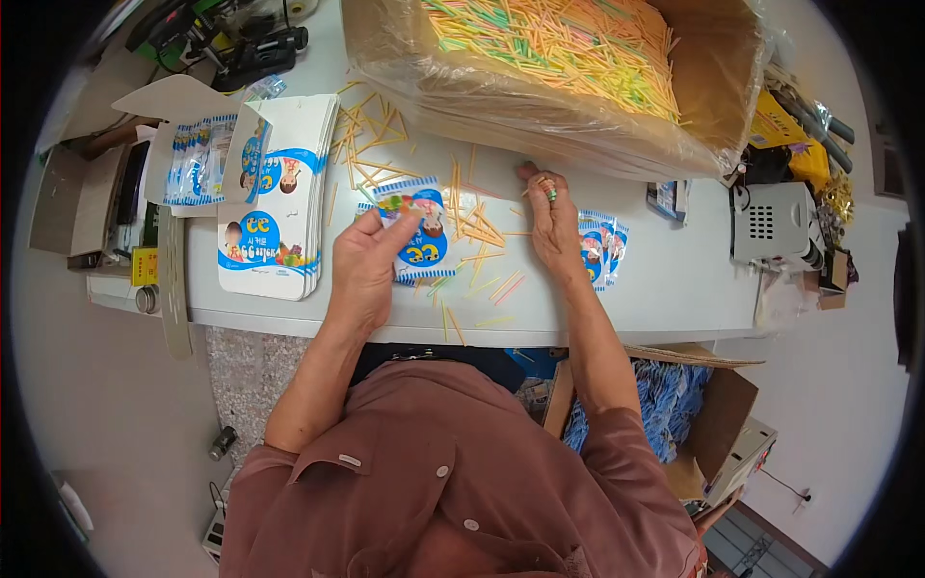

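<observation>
Well, white box: at the upper left of the frame, a small white box (253, 159) with blue print stands with its flap up, slim blue-and-white packets (198, 159) packed inside.
Stack: just right of it and partly behind it, flat cartons (275, 217), white with blue print, lie piled on the table (674, 275).
Left hand: left of the frame's centre, the left hand (371, 250) grips a printed sachet (426, 250) by its left side, thumb on top.
Sachet: near the middle of the frame, blue and clear with striped ends; a further striped edge shows beneath it.
Loose sticks: thin yellow, orange, green and pink sticks (482, 229) lie scattered around the sachet and up toward the large carton.
Large carton: at the top centre, a plastic-lined carton (540, 144) holds a heap of the same sticks.
Right hand: right of centre, below the carton, the right hand (552, 222) has its fingers curled; small coloured bits show at them, but whether it grips sticks I cannot tell.
Finished-looking sachets: right beside that wrist, overlapping sachets (602, 241) lie on the table.
Lower box: at the lower right, an open cardboard box (727, 424) holds many blue packets (660, 405).
Grey device: at the right edge of the table, a slotted grey casing (774, 222).
</observation>
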A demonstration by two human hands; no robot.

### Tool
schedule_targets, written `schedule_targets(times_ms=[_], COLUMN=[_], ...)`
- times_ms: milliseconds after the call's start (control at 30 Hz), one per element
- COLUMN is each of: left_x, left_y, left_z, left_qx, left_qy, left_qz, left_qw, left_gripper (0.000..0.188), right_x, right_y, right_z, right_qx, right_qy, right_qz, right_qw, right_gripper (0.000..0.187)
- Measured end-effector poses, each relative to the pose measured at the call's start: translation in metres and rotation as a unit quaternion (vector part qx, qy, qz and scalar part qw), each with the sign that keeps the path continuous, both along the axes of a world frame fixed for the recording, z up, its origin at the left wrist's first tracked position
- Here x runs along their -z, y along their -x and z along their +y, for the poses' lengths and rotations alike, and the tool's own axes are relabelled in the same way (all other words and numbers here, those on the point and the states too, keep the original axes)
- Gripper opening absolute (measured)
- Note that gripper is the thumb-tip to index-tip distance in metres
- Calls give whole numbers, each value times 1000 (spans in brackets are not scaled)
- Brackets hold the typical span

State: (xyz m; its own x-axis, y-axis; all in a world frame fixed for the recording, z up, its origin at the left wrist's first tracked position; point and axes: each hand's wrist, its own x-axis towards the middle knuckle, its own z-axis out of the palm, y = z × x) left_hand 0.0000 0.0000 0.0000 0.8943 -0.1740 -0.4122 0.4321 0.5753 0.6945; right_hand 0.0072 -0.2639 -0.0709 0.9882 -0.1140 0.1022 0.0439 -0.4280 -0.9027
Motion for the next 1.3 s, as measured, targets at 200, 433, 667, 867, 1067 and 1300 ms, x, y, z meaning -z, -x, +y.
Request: schedule_targets(times_ms=[200,433,667,867,1067,1300], left_x=[3,7,9,9,17,-2], left_y=[1,6,11,12,17,13], left_z=[0,4,0,0,4,4], left_qx=[141,190,164,144,143,238], left_qy=[-186,-285,-231,-177,-252,-194], left_qz=[-155,-226,-211,-187,-207,-201], left_qw=[960,912,936,955,934,930], left_gripper=[17,19,17,16,17,16], right_x=[-39,-97,-101,-93,-93,-98], right_y=[6,13,16,21,15,16], right_z=[14,55,86,99,85,92], right_qx=[103,-72,-70,-90,-81,-89], right_qy=[-257,-532,-541,-577,-564,-522], right_qz=[46,-25,-6,41,-27,-44], right_qw=[960,843,838,810,821,847], right_gripper=[17,18,19,20,20,19])
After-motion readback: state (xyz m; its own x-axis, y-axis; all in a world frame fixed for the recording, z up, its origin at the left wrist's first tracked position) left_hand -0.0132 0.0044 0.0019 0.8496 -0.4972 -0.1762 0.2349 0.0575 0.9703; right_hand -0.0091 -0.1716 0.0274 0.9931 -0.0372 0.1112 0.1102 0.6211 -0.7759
